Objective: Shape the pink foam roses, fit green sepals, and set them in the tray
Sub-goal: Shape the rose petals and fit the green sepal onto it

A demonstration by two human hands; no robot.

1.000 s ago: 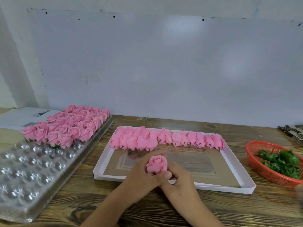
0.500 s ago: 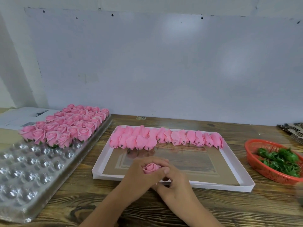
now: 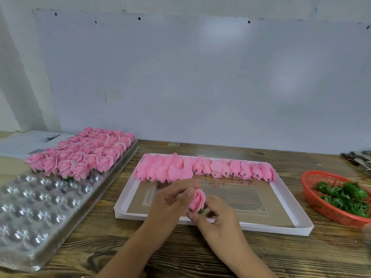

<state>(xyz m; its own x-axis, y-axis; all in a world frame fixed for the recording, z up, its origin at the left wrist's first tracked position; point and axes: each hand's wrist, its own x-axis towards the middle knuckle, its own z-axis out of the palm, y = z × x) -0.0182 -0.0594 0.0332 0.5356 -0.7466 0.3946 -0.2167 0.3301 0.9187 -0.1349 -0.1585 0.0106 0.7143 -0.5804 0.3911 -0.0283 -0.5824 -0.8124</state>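
Note:
A pink foam rose (image 3: 197, 200) is held between both hands above the front edge of the white cardboard tray (image 3: 128, 195). My left hand (image 3: 170, 201) pinches its petals from the left. My right hand (image 3: 214, 217) pinches its base, where a bit of green sepal shows. Unshaped pink rose buds (image 3: 202, 170) lie in a row along the white tray's far side. Finished roses (image 3: 84, 153) fill the far half of the clear plastic cell tray (image 3: 36, 209) on the left. Green sepals (image 3: 345, 195) lie in a red basket (image 3: 319, 205) at the right.
The wooden table (image 3: 200, 255) runs to a white wall close behind. Papers (image 3: 26, 141) lie at the far left behind the cell tray. A dark stack of flat items (image 3: 359, 159) sits at the far right edge.
The rose has tilted from facing up to lying on its side, petals pointing up-right. My left hand has lifted off the bloom and opened a little; both hands shifted slightly right.

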